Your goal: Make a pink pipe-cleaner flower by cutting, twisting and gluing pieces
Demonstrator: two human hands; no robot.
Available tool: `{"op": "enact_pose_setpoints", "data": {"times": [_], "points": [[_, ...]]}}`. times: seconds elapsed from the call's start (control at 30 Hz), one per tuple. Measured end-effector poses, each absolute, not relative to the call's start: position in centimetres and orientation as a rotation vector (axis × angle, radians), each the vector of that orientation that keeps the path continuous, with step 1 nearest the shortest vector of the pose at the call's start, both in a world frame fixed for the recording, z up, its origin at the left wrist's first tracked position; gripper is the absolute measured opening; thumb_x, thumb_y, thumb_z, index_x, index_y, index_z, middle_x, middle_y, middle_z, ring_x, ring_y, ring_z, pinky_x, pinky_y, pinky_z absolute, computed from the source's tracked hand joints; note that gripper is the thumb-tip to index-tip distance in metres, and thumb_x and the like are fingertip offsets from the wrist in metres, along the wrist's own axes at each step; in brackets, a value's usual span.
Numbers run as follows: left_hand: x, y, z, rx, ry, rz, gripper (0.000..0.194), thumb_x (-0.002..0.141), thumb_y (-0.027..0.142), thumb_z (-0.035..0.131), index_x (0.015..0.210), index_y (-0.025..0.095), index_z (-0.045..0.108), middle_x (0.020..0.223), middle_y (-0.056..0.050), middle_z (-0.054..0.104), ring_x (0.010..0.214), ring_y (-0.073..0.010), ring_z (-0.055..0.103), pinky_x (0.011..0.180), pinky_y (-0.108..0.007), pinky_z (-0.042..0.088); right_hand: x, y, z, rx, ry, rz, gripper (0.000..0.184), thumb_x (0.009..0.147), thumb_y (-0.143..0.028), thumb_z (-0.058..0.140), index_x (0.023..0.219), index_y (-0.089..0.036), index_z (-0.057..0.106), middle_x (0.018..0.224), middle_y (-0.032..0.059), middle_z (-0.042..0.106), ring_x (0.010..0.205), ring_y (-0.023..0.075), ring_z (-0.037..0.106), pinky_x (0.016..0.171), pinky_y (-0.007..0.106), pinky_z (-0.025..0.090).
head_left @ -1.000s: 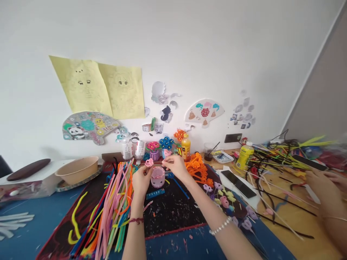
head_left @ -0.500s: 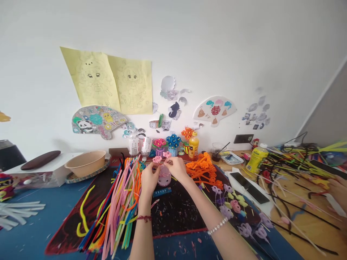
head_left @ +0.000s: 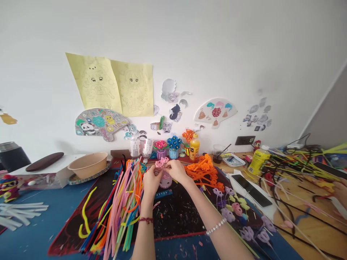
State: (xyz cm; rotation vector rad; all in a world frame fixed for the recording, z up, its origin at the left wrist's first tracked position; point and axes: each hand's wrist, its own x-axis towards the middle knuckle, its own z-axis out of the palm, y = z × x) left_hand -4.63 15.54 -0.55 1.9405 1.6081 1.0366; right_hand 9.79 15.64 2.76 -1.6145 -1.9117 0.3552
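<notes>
Pink pipe-cleaner flowers stand close together above a small pinkish-purple pot on the dark mat. My left hand pinches at the flowers from the left, its fingertips just over the pot's rim. From the right, my right hand is closed in a pinch at the same flowers. The fingers cover the stems, so where these enter the pot is hidden. A blue, lettered packet lies in front of the pot.
Left of my hands lies a bundle of coloured pipe cleaners; orange pipe-cleaner pieces heap up on the right. Finished flower pots and bottles line the back. Another person's hand shows at the right edge, beyond a phone.
The two pink flower heads, apart before, now sit bunched together. My right hand has come slightly closer to my left. The whole view has shifted a little.
</notes>
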Motion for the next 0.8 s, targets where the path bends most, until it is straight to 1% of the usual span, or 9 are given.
{"op": "enact_pose_setpoints", "data": {"times": [0.13, 0.23, 0.37, 0.47, 0.57, 0.63, 0.73, 0.8], "points": [[-4.8, 15.6, -0.5, 1.931, 1.602, 1.071, 0.026, 0.091, 0.035, 0.058, 0.106, 0.014, 0.061, 0.1, -0.005, 0.066, 0.086, -0.0158, 0.064, 0.078, -0.037, 0.055, 10.0, 16.0, 2.6, -1.626, -1.845, 0.369, 0.012, 0.082, -0.024, 0.066, 0.086, -0.022, 0.077, 0.088, 0.0055, 0.077, 0.082, 0.0199, 0.07, 0.066, 0.023, 0.045], [-4.9, 15.5, -0.4, 1.927, 1.574, 1.111, 0.026, 0.09, 0.035, 0.058, 0.105, 0.014, 0.061, 0.097, -0.004, 0.066, 0.082, -0.0152, 0.064, 0.077, -0.036, 0.055, 10.2, 16.3, 2.3, -1.644, -1.797, 0.375, 0.014, 0.084, -0.024, 0.064, 0.086, -0.02, 0.077, 0.088, 0.007, 0.077, 0.081, 0.0205, 0.071, 0.066, 0.024, 0.046], [-4.9, 15.4, -0.3, 1.943, 1.538, 1.145, 0.024, 0.09, 0.035, 0.059, 0.101, 0.014, 0.062, 0.091, -0.002, 0.067, 0.079, -0.0142, 0.065, 0.075, -0.035, 0.054, 10.1, 16.3, 1.8, -1.636, -1.812, 0.392, 0.012, 0.081, -0.025, 0.067, 0.086, -0.02, 0.078, 0.085, 0.0064, 0.077, 0.08, 0.0211, 0.071, 0.066, 0.024, 0.047], [-4.7, 15.3, -0.2, 1.966, 1.565, 1.15, 0.024, 0.089, 0.036, 0.06, 0.095, 0.014, 0.063, 0.083, -0.001, 0.067, 0.073, -0.0131, 0.063, 0.073, -0.033, 0.053, 9.9, 16.1, 1.8, -1.628, -1.856, 0.393, 0.013, 0.08, -0.026, 0.068, 0.088, -0.021, 0.077, 0.085, 0.0065, 0.077, 0.081, 0.0211, 0.071, 0.066, 0.024, 0.045], [-4.4, 15.1, -0.1, 1.977, 1.634, 1.159, 0.023, 0.087, 0.036, 0.061, 0.094, 0.014, 0.064, 0.071, 0.002, 0.064, 0.065, -0.0126, 0.061, 0.067, -0.03, 0.05, 9.7, 15.9, 2.0, -1.637, -1.891, 0.374, 0.014, 0.082, -0.025, 0.066, 0.089, -0.021, 0.077, 0.086, 0.0075, 0.077, 0.083, 0.0217, 0.07, 0.065, 0.024, 0.043], [-4.3, 14.9, 0.0, 1.978, 1.68, 1.171, 0.022, 0.084, 0.035, 0.062, 0.094, 0.015, 0.065, 0.065, 0.003, 0.063, 0.062, -0.0138, 0.061, 0.062, -0.027, 0.045, 9.6, 15.7, 2.2, -1.646, -1.913, 0.353, 0.015, 0.083, -0.024, 0.064, 0.09, -0.022, 0.077, 0.089, 0.0079, 0.077, 0.087, 0.0225, 0.07, 0.065, 0.024, 0.042], [-4.2, 14.9, -0.1, 1.975, 1.742, 1.182, 0.023, 0.082, 0.035, 0.061, 0.095, 0.017, 0.067, 0.065, 0.0, 0.066, 0.064, -0.0171, 0.063, 0.058, -0.024, 0.038, 9.5, 15.5, 2.4, -1.665, -1.944, 0.326, 0.016, 0.085, -0.022, 0.062, 0.09, -0.023, 0.077, 0.093, 0.0084, 0.076, 0.092, 0.0234, 0.069, 0.065, 0.025, 0.041], [-4.1, 14.9, -0.2, 1.975, 1.77, 1.173, 0.023, 0.082, 0.036, 0.061, 0.095, 0.019, 0.067, 0.069, -0.003, 0.068, 0.068, -0.0187, 0.065, 0.058, -0.023, 0.038, 9.5, 15.3, 2.6, -1.685, -1.96, 0.315, 0.016, 0.086, -0.021, 0.061, 0.089, -0.023, 0.077, 0.093, 0.0087, 0.076, 0.092, 0.0235, 0.068, 0.065, 0.025, 0.04]]}}
